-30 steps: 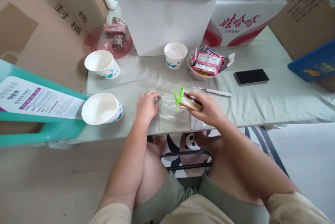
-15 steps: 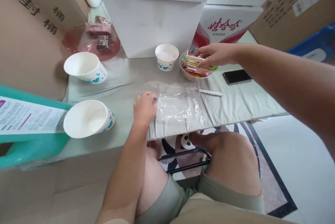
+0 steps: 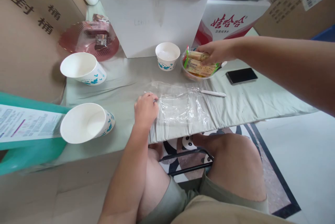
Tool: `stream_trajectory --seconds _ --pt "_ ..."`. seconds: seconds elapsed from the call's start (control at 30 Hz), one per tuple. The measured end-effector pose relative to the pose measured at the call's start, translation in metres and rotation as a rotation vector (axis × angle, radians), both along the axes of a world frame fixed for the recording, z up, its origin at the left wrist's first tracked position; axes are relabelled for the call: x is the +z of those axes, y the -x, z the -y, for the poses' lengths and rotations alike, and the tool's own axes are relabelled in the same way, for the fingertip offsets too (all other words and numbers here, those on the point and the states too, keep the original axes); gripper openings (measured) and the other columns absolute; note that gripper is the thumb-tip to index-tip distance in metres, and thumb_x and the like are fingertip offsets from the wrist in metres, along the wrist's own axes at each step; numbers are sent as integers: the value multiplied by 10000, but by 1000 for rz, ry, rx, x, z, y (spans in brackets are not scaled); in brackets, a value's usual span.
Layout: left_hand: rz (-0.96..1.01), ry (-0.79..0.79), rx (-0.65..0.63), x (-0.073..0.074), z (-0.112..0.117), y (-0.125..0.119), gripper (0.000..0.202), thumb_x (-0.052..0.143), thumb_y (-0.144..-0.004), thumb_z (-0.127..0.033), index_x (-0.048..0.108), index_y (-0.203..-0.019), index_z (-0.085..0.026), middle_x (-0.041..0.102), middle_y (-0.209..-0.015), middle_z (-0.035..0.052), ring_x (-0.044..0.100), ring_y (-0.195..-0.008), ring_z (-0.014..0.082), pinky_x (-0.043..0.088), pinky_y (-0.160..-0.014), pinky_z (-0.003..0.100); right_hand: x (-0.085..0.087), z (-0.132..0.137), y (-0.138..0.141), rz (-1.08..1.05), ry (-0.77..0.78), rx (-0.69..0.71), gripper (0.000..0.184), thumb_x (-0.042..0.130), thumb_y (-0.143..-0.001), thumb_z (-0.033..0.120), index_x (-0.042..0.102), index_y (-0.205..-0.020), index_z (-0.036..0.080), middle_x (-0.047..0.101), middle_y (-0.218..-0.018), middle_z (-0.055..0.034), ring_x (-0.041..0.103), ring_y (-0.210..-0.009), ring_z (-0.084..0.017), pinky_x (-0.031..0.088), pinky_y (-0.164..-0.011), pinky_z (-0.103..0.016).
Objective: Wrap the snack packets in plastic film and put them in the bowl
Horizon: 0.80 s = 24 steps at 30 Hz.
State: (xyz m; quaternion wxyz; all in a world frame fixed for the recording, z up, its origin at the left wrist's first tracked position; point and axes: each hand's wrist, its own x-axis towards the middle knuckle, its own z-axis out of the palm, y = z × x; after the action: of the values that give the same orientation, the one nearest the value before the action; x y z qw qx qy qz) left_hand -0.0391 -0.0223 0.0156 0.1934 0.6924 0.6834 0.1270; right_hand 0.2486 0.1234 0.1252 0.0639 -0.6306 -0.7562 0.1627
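Paper cup point(image 3: 87, 123), white with teal leaf print, near the table's point(image 3: 125, 79) front left corner; matching cup point(image 3: 83, 69) behind it by the left edge; third cup point(image 3: 167, 58) before a white carton point(image 3: 151, 21) toward the back edge. Pink translucent dish point(image 3: 69, 40) by the left edge, bearing a cocoa packet point(image 3: 101, 41). Black smartphone point(image 3: 242, 76), lying flat right of centre.

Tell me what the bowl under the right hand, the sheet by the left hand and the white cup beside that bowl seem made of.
Bowl: probably smooth, clear plastic; colours inside show through its wall. Sheet: likely thin, glossy plastic film, see-through with bright crinkled highlights. White cup: perhaps coated paper, fairly matte with blue-green leaf print; plastic remains possible.
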Motion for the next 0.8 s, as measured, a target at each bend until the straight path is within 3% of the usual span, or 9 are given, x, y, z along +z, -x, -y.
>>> stream_trajectory --seconds 0.1,0.2,0.3,0.4,0.5,0.67,0.8 --pt "1 -6 7 -1 -2 -2 408 447 -848 -59 760 -1022 -256 705 -1303 63 643 -1136 341 524 -971 533 2 1 10 254 223 79 404 752 -843 276 680 -1198 99 730 -1118 -88 690 -933 -157 463 -756 -261" --pt "-19 -24 11 -2 -1 -2 406 448 -848 -62 753 -1028 -260 706 -1298 53 648 -1136 325 520 -978 499 7 5 19 344 105 101 453 782 -801 227 679 -1234 145 730 -1107 -99 677 -984 -216 479 -801 -309" --pt "-29 -25 0 -2 0 -1 396 440 -861 -76 745 -1047 -247 697 -1321 72 641 -1142 340 517 -963 510 19 13 18 302 63 74 415 745 -811 238 697 -1222 198 726 -1055 -82 675 -949 -242 498 -789 -338" --pt "-34 -17 2 2 0 0 387 435 -868 -88 739 -1058 -233 706 -1314 87 635 -1132 360 509 -953 531 38 17 5 165 12 -32 319 646 -874 262 709 -1179 191 719 -1005 -71 659 -876 -219 504 -779 -349" --pt "-33 -46 49 8 -3 -2 371 441 -882 -108 735 -1068 -236 737 -1240 89 630 -1141 367 504 -953 522 51 14 -13 94 -62 -113 338 563 -903 195 703 -1208 153 711 -1004 -80 625 -890 -189 482 -831 -380" --pt "26 -165 94 13 -7 -20 283 487 -907 -185 723 -1058 -226 706 -1223 109 622 -1150 336 504 -977 483 49 4 -24 158 2 -141 294 588 -881 147 725 -1142 138 683 -913 -67 612 -879 -184 470 -840 -395" --pt "75 -208 88 11 -11 -34 211 542 -899 -225 709 -1028 -240 673 -1217 109 626 -1145 314 502 -965 459 49 7 -14 218 -38 -79 350 576 -896 152 675 -1231 137 687 -1026 -91 639 -979 -222 459 -838 -373"
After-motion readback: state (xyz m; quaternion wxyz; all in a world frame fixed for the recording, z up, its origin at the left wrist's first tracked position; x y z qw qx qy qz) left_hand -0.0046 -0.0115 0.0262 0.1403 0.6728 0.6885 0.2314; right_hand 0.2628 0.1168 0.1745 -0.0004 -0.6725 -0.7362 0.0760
